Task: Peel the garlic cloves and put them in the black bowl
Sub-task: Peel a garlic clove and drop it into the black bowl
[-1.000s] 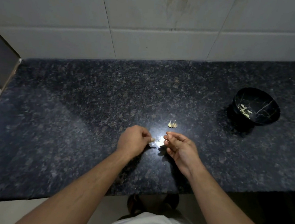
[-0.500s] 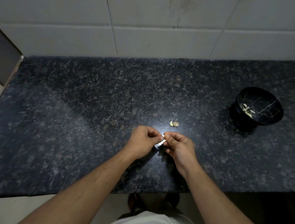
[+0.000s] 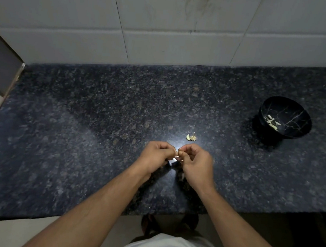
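We held both hands together above the counter, a little in from its front edge and near the middle of its length. Our left hand was curled, its fingers bent round to pinch a small pale garlic clove. Our right hand met it from the other side, its fingers also curled and pinching the same clove, so the clove sat between the two sets of fingertips, mostly hidden by them. We could not tell how much skin was left on it.

Just beyond our hands, toward the back wall, two more garlic cloves lay touching each other on the counter. The black bowl stood well apart toward the right end of the counter, with several pale peeled cloves lying in its bottom.

A second earlier our hands were slightly apart, the right one looser and turned palm up; half a second earlier they had closed on the clove, and now they were drawn tighter together over it. The cloves on the counter and the bowl had not moved.
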